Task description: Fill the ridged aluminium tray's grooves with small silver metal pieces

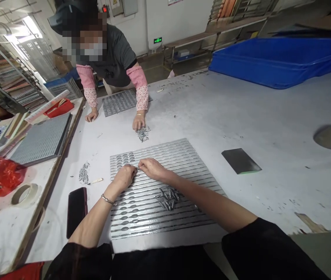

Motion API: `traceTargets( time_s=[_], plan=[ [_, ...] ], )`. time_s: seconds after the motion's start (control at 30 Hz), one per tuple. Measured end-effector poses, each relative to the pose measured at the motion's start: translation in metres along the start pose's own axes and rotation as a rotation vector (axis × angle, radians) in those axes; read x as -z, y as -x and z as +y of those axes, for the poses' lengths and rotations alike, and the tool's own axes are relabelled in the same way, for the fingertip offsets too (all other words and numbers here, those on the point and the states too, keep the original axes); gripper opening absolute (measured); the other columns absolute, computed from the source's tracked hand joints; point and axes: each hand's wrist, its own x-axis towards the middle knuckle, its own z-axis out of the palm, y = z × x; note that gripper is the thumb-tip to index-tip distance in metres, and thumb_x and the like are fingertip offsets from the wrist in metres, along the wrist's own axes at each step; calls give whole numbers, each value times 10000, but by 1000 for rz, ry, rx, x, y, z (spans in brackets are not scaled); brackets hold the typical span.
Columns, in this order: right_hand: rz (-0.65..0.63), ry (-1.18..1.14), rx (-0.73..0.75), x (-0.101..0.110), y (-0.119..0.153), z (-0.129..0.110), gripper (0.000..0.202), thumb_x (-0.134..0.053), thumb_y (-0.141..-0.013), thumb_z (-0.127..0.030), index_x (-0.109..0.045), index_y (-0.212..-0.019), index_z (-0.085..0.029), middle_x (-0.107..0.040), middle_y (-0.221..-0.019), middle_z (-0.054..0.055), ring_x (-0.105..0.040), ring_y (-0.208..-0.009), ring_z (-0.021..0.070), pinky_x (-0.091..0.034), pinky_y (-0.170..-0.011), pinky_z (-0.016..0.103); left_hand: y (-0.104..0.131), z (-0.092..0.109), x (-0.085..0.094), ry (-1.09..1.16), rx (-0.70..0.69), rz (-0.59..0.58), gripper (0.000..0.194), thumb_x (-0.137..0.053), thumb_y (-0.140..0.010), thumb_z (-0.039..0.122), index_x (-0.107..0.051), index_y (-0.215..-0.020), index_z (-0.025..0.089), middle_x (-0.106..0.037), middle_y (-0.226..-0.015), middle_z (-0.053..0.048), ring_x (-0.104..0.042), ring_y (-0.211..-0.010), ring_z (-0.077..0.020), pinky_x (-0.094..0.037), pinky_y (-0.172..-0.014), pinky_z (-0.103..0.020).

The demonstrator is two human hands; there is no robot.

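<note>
A striped grey sheet (165, 155) lies on the table in front of me, with rows of dark oval pieces (124, 223) along its left part. My left hand (125, 177), with a bracelet at the wrist, is closed over the upper left of the sheet. Fingers pinched, my right hand (150, 168) meets it from the right. Something small and dark shows between the fingertips, too small to name. Below my right forearm, a loose pile of dark pointed pieces (169, 197) rests on the sheet.
Across the table a person (118, 50) reaches toward a small pile (143, 134). A phone (77, 212), grey scraps (84, 173) and a tape roll (25, 194) are at left. At right are a dark block (240, 160) and a blue tray (270, 70).
</note>
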Motion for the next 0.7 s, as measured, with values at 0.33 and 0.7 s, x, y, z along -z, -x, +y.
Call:
traceTargets(
  time_s=[0.33,0.7],
  plan=[
    [-115,172,-90,-18,-13,-18,195,-538,-955,-198,-733,-963,-193,-743,-997,86,-656,-944,217,-413,-762,270,37,-30,23,18,81,179,185,-506,-879,93,-667,-876,183,-671,-879,-77,-636,-785,-204,-497,-742,-308],
    [-174,400,51,-12,6,-16,210,-483,-1012,-229,-691,-992,-219,-688,-1035,74,-636,-918,204,-423,-750,276,45,-23,10,97,54,199,161,-517,-903,120,-659,-891,195,-655,-887,-64,-628,-797,-194,-491,-750,-298]
  ],
)
